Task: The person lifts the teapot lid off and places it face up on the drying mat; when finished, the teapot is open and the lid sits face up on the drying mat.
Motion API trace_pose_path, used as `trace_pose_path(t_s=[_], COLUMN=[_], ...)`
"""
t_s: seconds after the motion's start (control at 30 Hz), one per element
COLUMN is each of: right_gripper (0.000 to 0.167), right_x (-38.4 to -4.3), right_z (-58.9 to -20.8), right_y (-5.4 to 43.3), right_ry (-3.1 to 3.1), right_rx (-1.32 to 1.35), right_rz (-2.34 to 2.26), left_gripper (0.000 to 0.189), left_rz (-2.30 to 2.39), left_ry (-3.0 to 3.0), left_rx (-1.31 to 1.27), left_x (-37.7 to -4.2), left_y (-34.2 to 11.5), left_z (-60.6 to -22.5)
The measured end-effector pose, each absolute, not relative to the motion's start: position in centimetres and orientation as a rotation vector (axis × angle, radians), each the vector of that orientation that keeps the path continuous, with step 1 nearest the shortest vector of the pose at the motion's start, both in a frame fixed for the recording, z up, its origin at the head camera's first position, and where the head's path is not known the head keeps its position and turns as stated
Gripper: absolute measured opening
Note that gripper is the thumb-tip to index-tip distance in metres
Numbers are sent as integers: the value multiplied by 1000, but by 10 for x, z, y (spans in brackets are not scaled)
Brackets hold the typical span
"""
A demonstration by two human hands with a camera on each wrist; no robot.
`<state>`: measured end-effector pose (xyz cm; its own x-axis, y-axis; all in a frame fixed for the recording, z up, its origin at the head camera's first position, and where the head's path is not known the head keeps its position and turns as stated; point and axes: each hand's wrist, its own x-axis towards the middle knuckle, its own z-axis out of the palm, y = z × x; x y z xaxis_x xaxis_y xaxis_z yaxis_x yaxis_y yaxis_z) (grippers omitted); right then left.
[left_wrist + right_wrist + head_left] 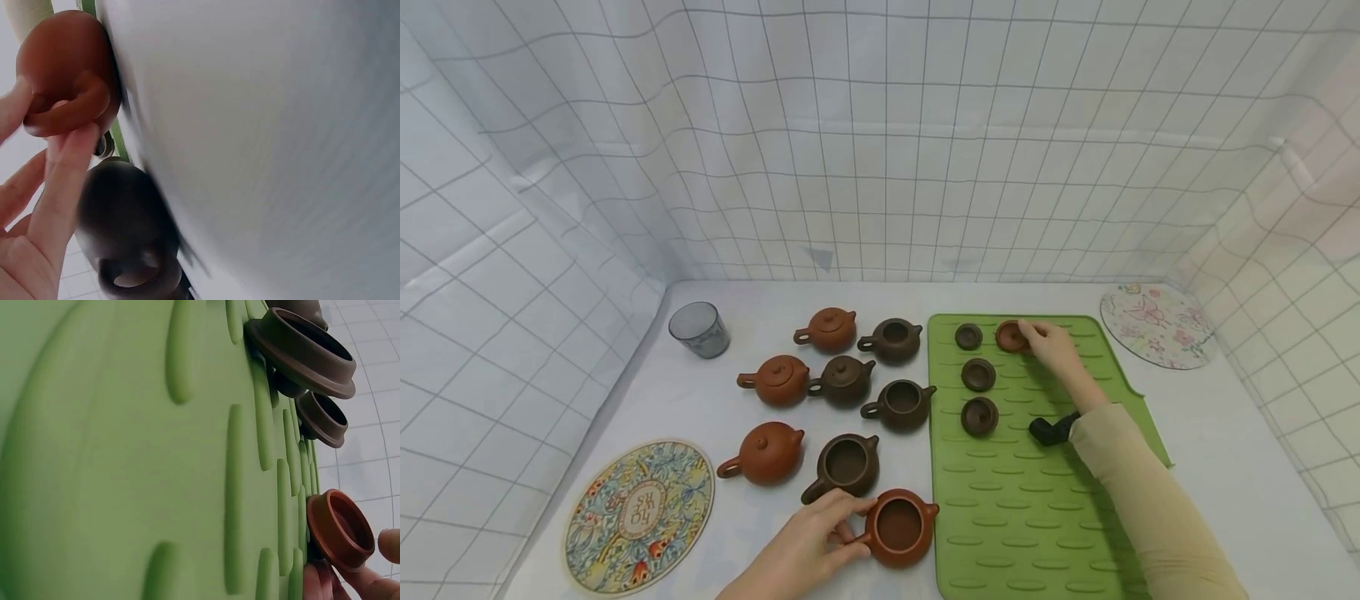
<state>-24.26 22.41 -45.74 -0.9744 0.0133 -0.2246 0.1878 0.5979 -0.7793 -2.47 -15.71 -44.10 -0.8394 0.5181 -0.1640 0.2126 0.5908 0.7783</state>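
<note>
In the head view my left hand (808, 542) grips the handle of a lidless reddish-brown teapot (918, 550) at the front of the table. In the left wrist view, its fingers (72, 156) lie against the looped handle (94, 100). My right hand (1060, 354) is at the back of the green mat, its fingertips at the right edge of an upturned reddish-brown teapot lid (1009, 337). In the right wrist view, the thumb (390, 545) is beside the rim of that lid (331, 534), with other fingers low against its underside.
Several dark brown lids (979, 375) lie upturned on the green mat (1022, 500). Left of it stand lidded red teapots (771, 454) and dark teapots (847, 462), some lidless. A grey glass (700, 332) stands back left; round patterned mats (692, 508) lie front left and back right.
</note>
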Motion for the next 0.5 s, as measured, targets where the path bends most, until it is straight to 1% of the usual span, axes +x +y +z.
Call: trace_pose_path(t_s=[0.17, 0.23, 0.3, 0.4, 0.5], right_gripper=[68, 68, 65, 59, 55], right_x=[-242, -242, -242, -242, -241], right_z=[-453, -449, -442, -429, -412], right_y=[220, 218, 216, 212, 199], right_ry=[2660, 2703, 2753, 2841, 2871], right_rx=[163, 164, 157, 110, 36], right_rz=[-1374, -1392, -1424, -1434, -1437], left_gripper=[55, 52, 48, 44, 42], left_rz=[1067, 1085, 1116, 1171, 1191], left_ry=[2508, 2568, 2659, 2826, 2936], left_rx=[595, 621, 665, 744, 743], left_x=[-21, -21, -24, -40, -65], left_y=[-159, -161, -164, -170, -177], left_z=[-431, -423, -414, -397, -379])
